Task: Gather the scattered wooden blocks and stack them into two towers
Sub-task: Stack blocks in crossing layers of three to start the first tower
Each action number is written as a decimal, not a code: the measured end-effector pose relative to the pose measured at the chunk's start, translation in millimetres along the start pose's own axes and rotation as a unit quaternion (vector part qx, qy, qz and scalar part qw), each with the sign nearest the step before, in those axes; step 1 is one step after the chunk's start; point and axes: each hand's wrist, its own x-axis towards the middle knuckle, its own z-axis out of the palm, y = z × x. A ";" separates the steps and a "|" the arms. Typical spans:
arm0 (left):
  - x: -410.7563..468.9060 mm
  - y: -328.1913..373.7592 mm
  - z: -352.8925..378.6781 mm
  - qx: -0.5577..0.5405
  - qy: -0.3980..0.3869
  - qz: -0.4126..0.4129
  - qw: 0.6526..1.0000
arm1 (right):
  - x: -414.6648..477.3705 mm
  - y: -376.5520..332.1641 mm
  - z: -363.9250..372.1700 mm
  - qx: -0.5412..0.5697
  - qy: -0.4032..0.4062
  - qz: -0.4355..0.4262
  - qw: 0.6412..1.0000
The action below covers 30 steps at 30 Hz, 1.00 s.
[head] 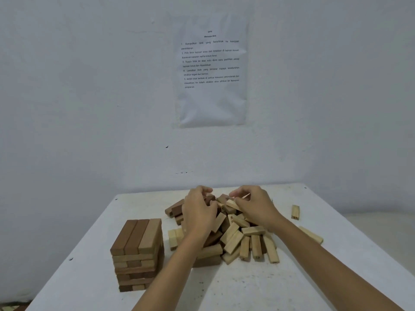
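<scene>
At the middle of the frame, a loose pile of wooden blocks (pixel 235 239) lies on the white desk (pixel 247 288). The right hand (pixel 253 205) has its grip clamped on a pale block (pixel 232 204) atop the pile. The left hand (pixel 198 213) curls over dark blocks; I cannot tell whether its grip holds one. 1 tower (pixel 137 252) stands at lower left, and 1 stray block (pixel 295 212) lies at right. A printed sheet (pixel 211 68) hangs above.
</scene>
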 end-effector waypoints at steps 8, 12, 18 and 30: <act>34.8 -7.1 17.5 0.273 -0.097 0.058 0.955 | 43.3 2.1 14.3 -0.206 -0.109 0.001 0.972; 38.5 -7.4 21.4 0.334 -0.110 0.065 0.934 | 45.6 4.1 17.3 -0.249 -0.134 0.008 0.959; 38.5 -14.8 25.9 0.170 -0.070 0.025 0.983 | 52.9 18.2 11.2 -0.196 -0.174 0.017 0.965; 41.5 8.1 16.9 -0.152 -0.016 -0.032 0.988 | 48.2 25.0 -9.5 0.204 -0.076 0.097 0.971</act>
